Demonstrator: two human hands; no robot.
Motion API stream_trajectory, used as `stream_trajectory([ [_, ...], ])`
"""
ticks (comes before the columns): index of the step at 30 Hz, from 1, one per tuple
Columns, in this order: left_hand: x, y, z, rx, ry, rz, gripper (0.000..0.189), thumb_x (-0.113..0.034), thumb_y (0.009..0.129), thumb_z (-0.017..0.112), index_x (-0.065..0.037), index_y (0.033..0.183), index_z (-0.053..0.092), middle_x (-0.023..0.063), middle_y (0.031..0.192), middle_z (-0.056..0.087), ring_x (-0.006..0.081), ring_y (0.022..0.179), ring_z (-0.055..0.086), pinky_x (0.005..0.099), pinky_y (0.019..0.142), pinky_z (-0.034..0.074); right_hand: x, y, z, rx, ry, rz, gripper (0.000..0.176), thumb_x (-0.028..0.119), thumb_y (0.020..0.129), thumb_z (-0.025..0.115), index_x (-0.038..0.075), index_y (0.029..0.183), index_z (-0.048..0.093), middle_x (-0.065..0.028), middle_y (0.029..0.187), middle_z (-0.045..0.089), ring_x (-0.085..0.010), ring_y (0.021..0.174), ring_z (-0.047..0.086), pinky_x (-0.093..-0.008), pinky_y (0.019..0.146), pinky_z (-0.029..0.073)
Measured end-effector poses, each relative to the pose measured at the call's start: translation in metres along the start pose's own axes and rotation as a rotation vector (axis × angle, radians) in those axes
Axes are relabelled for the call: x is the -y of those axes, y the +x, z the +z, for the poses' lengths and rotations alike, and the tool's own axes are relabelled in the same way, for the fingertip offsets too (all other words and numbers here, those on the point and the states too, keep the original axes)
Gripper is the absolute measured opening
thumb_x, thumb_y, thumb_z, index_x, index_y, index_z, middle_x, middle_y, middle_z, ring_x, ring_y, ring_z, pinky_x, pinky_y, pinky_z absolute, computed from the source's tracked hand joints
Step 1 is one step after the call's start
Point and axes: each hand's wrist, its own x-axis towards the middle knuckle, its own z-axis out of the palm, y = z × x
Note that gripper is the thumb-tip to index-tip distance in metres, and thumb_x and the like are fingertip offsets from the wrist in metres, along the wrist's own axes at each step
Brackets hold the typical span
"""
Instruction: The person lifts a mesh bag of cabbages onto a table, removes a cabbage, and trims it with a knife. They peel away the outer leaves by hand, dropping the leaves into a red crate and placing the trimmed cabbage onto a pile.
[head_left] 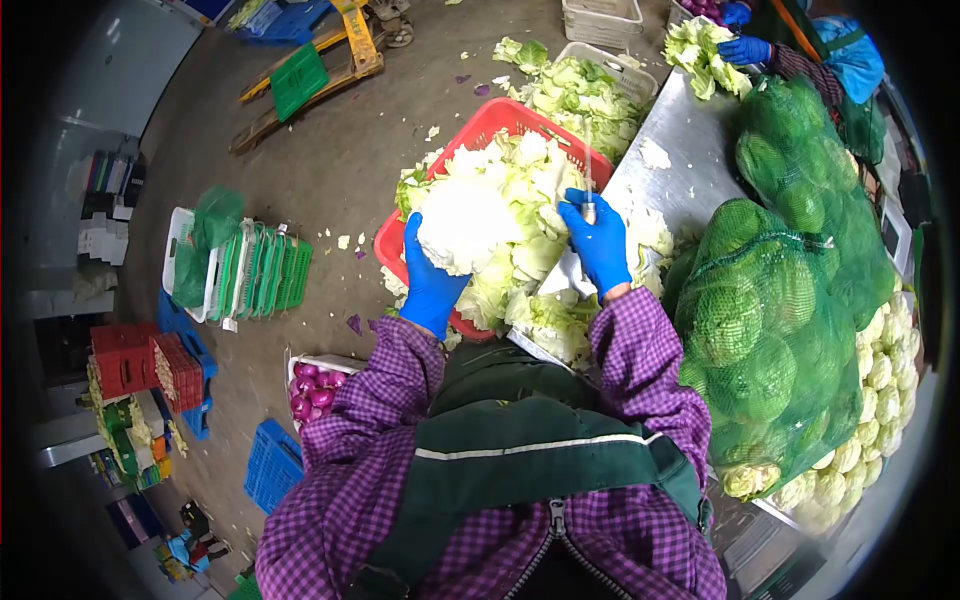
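My left hand [430, 285], in a blue glove, holds a large white cauliflower [465, 225] from its lower left side. The cauliflower is over a red basket [390, 240] heaped with pale green leaves [525, 190]. To the right, my right hand [600, 240], also gloved in blue, is closed round the handle of a knife [589, 208], whose thin blade points up and away from me. The knife and the cauliflower are apart. Beneath my right hand lie more leaves beside a metal table [685, 150].
Green net bags of cabbages [760, 340] stand at the right, beside stacked pale vegetables [880, 380]. A co-worker's gloved hand [745, 50] touches leaves at the top right. A crate of purple onions [318, 362], a blue crate [272, 465] and a yellow pallet jack [355, 45] are left.
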Motion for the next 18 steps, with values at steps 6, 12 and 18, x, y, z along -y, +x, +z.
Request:
stream_trajectory([
  [6, 0.010, 0.006, -0.004, 0.083, 0.127, 0.094, 0.049, -0.037, 0.092, 0.048, -0.010, 0.132, 0.042, 0.0103, 0.128, 0.051, 0.0247, 0.118, 0.050, 0.0412, 0.099, 0.041, 0.016, -0.056, 0.056, 0.104, -0.472, -0.519, 0.094, 0.039, 0.067, 0.079, 0.007, 0.141, 0.030, -0.0216, 0.127, 0.051, -0.0341, 0.115, 0.051, -0.0398, 0.095, 0.043],
  [12, 0.011, 0.011, 0.004, -0.127, 0.096, 0.092, 0.057, -0.049, 0.089, 0.045, -0.010, 0.130, 0.046, 0.0087, 0.127, 0.053, 0.0254, 0.115, 0.052, 0.0422, 0.096, 0.044, 0.003, -0.028, 0.044, 0.057, -0.088, -0.319, 0.018, 0.017, 0.078, 0.068, 0.004, 0.090, 0.064, -0.0100, 0.067, 0.061, -0.0153, 0.059, 0.058, -0.0293, 0.057, 0.048],
  [18, -0.001, 0.000, 0.025, -0.057, -0.059, 0.062, 0.057, -0.047, 0.087, 0.044, -0.011, 0.132, 0.044, 0.0076, 0.134, 0.047, 0.0282, 0.118, 0.049, 0.0484, 0.098, 0.040, -0.001, -0.007, -0.001, 0.012, -0.013, -0.011, 0.042, 0.018, 0.078, 0.072, 0.001, 0.113, 0.057, -0.0087, 0.093, 0.064, -0.0112, 0.067, 0.058, -0.0250, 0.056, 0.047],
])
